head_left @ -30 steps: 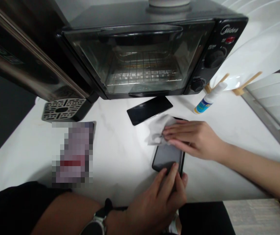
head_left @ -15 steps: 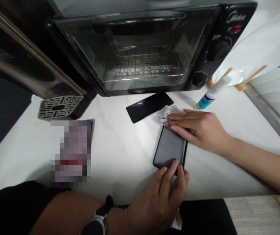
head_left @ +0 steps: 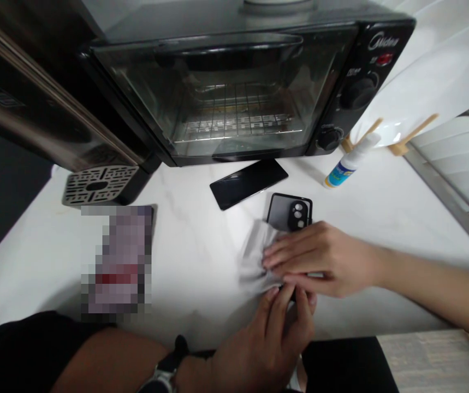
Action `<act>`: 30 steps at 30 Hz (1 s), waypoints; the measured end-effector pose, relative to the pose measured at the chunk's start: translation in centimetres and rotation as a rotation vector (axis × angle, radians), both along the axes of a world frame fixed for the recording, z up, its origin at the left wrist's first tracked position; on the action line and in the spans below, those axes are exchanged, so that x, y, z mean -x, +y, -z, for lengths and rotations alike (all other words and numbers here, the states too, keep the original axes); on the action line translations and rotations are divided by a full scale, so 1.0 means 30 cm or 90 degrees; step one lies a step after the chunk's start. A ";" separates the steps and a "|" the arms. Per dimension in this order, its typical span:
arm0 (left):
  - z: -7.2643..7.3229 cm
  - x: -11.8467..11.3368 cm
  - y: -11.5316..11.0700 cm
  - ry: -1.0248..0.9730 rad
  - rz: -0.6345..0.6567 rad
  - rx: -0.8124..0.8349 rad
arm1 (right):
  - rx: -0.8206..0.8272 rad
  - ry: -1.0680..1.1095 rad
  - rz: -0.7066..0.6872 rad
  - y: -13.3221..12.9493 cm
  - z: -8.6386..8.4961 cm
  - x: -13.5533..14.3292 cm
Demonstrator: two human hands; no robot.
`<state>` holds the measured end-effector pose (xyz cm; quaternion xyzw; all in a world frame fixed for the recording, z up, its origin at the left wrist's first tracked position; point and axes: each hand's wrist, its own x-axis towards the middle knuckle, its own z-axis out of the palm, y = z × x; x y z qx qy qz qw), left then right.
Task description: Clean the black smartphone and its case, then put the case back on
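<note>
A black-rimmed phone case point(head_left: 278, 213) with a translucent back lies on the white counter, its camera cutouts showing at the upper right. My left hand point(head_left: 273, 338), with a watch on its wrist, grips the near end of the case. With its fingers pressed down, my right hand point(head_left: 326, 257) holds a pale grey cloth point(head_left: 254, 256) over the lower part of the case. That part is hidden under the cloth and fingers. Beyond the case, a black phone point(head_left: 249, 184) lies flat and slanted. A small white spray bottle point(head_left: 345, 164) with a blue and yellow label stands farther right.
A black toaster oven point(head_left: 238, 98) stands at the back of the counter point(head_left: 193, 245). To the left are a machine with a slotted drip tray point(head_left: 99, 184) and a blurred-out phone-shaped thing point(head_left: 122, 256). White plates point(head_left: 463, 153) stand at the right.
My right hand has drawn the cloth down the case toward me, uncovering the camera cutouts at the far end. My left hand stays at the near end. The view has shifted slightly.
</note>
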<state>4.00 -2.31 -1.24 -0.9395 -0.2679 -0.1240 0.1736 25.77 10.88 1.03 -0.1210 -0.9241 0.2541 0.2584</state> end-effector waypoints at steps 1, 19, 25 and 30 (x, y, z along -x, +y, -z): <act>0.000 -0.001 -0.001 0.001 0.004 0.006 | 0.019 0.008 -0.024 -0.005 0.002 0.003; 0.003 -0.006 0.010 0.013 0.016 -0.016 | 0.073 -0.115 0.033 -0.003 -0.011 0.005; 0.006 -0.006 0.021 0.026 0.016 -0.033 | -0.022 -0.078 0.185 0.035 0.000 -0.014; 0.011 -0.004 0.026 0.006 0.019 -0.020 | -0.070 -0.083 0.091 0.016 0.002 -0.009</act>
